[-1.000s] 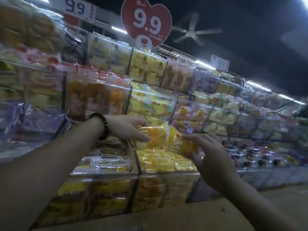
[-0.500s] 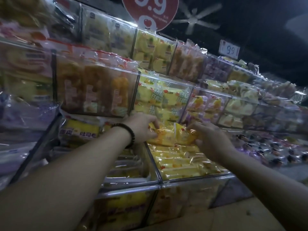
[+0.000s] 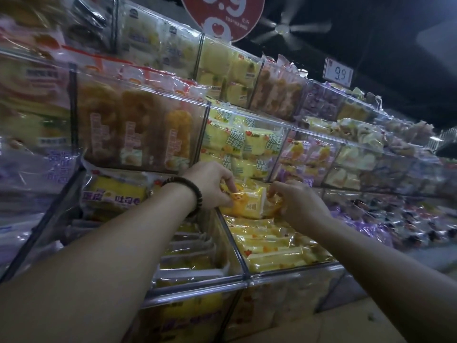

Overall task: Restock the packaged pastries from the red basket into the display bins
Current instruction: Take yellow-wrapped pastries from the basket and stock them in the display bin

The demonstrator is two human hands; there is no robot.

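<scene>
tiers of clear bins (image 3: 148, 89) fill the view, each stocked with one kind of wrapped pastry. the low bin (image 3: 296, 269) ahead holds rows of yellow packs and looks nearly full; the left bin (image 3: 197, 280) holds flatter yellow ones. a second ago both hands carried packs in the air before the shelf; now they have dropped to the back of the low bin. the left hand (image 3: 210, 186) pinches a pack (image 3: 244, 203), the right hand (image 3: 296, 201) grips a second pack (image 3: 273, 203), the two packs touching, on the stack. placing seems nearly done. the red basket is out of view.
</scene>
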